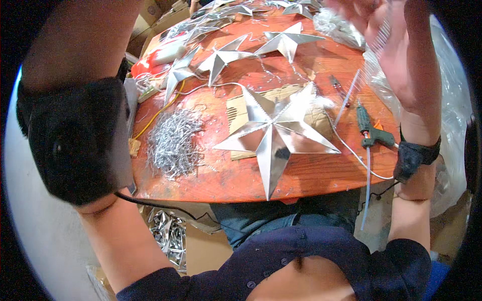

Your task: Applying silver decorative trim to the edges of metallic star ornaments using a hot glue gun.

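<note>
My left arm (85, 45), wearing a black band, rises at the left, and its hand lies beyond the upper edge. Raised at the upper right, my right hand (379, 45) is close up and blurred. Its fingers look apart and are partly cut off, with no clear object in them. Below it, a large silver six-pointed star (273, 133) lies on brown cardboard (239, 108) near the table's front edge. To the star's right rests a dark green glue gun (374, 133) with a pale glue stick (368, 185) sticking out toward me.
Silver shreds are heaped (175, 143) on the red-brown table (226, 185). More silver stars (288, 40) stand farther back, joined by cords. Pliers (337, 86) lie near the glue gun. Clear plastic bags (452, 75) border the right side. Silver pieces (168, 236) fill a box below.
</note>
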Motion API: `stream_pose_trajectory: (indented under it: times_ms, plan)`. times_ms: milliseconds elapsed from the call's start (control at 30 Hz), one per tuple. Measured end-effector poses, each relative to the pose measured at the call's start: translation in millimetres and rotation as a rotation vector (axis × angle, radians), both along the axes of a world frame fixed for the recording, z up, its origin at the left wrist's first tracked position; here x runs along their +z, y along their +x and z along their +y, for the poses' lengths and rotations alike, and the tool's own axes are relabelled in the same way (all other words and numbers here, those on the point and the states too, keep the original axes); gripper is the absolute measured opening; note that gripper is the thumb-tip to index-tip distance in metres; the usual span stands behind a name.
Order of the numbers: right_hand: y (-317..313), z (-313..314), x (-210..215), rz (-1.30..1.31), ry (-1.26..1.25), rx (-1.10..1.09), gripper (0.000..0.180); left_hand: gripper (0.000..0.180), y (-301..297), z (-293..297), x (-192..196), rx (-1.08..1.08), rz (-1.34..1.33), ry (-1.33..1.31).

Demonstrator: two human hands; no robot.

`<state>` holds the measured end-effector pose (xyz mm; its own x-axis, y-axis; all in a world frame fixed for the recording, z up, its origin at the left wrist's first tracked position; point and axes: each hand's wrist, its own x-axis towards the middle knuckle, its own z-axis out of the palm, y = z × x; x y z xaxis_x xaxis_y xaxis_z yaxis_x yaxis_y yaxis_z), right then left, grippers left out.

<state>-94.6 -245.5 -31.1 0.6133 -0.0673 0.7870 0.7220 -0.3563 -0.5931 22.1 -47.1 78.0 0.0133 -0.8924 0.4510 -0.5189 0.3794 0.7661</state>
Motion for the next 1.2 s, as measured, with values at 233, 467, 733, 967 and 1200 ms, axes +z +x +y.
stream_pose_trajectory:
  times_ms: [233, 467, 733, 967, 1200]
  plan:
    - [-75, -1, -36, 0.658, 0.272, -0.159, 0.043, 0.011, -23, 24, -37, 0.323, -0.039, 0.282]
    - [-101, -10, -92, 0.733, 0.188, -0.221, 0.033, 0.006, -5, 24, -157, 0.359, 0.013, 0.207]
    - [-94, 5, -122, 0.918, 0.273, -0.192, 0.017, 0.026, -11, 39, -191, 0.601, 0.576, 0.399]
    - [-86, 8, -126, 0.947, 0.318, -0.225, 0.016, 0.03, 1, 31, -194, 0.602, 0.59, 0.443]
    - [-89, 4, -130, 0.857, 0.03, -0.129, 0.02, 0.028, -5, 23, -200, 0.705, 0.393, 0.38]
